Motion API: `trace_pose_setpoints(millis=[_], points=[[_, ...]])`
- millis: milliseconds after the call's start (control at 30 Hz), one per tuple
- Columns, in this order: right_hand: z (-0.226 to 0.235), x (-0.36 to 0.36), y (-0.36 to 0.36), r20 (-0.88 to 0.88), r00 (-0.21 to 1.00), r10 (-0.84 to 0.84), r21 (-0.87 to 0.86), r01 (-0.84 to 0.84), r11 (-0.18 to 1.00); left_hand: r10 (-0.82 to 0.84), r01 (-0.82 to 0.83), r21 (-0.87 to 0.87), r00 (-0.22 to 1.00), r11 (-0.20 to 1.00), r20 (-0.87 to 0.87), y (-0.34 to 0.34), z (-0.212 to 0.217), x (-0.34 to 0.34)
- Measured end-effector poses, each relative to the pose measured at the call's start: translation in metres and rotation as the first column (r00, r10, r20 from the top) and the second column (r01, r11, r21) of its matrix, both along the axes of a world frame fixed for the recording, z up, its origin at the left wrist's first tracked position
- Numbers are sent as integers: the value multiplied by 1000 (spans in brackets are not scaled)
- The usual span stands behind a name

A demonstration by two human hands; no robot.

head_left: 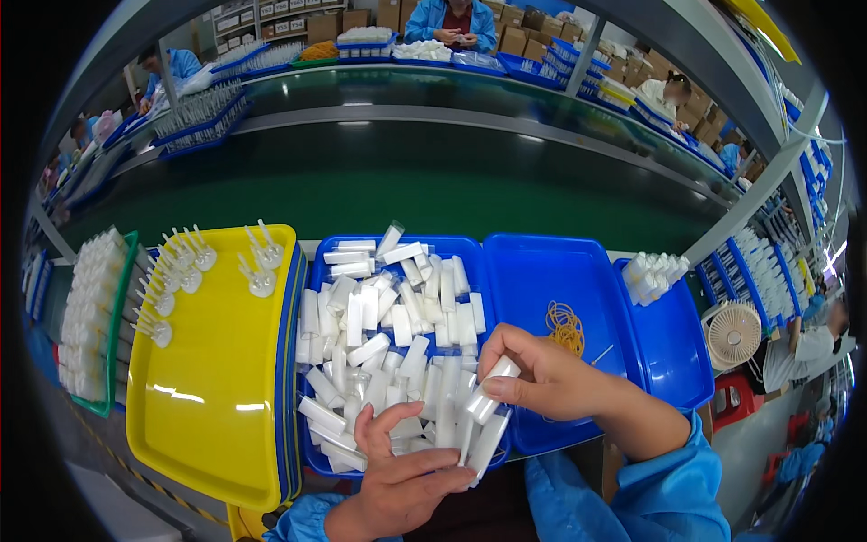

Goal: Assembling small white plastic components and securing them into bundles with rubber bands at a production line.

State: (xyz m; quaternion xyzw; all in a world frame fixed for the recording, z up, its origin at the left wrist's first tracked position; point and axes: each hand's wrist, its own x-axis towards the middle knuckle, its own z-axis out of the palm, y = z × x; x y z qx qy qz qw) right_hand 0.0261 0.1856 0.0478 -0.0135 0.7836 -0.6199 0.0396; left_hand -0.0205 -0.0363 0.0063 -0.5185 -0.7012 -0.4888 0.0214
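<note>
My right hand (551,379) pinches a short white tube (492,390) between thumb and fingers, tilted over the near right corner of a blue tray (316,280). Just below it, my left hand (402,474) holds a couple of white tubes (486,444) that look wrapped in clear film, propped along its fingertips. Its thumb and index finger stick up, apart from them. The two hands nearly meet at these pieces. Under and beyond them, the tray is heaped with many similar white tubes (370,312) lying in all directions. What my left palm covers is hidden.
Left stands a yellow tray (208,361) holding several white stemmed pieces (185,266). Right is a blue tray (551,271) with rubber bands (566,327) and a thin white stick (602,354). White bottles (652,275) stand beyond it. A green conveyor (397,172) runs behind; co-workers sit across.
</note>
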Motion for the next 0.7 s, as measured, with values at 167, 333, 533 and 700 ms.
trace_pose_setpoints(millis=[167, 333, 533, 700], points=[[21, 8, 9, -53, 988, 143, 272, -123, 954, -105, 104, -56, 994, 993, -19, 0, -5, 0], [20, 14, 10, 64, 977, 204, 157, -212, 965, -154, 165, 69, 978, 984, -140, 4, -6, -1], [21, 27, -7, -27, 967, 255, 389, -225, 894, 60, -43, 186, 994, 982, -90, 9, -12, 7], [17, 35, -15, -24, 966, 256, 354, -231, 906, 100, -49, 230, 971, 972, -216, 15, -14, 3]])
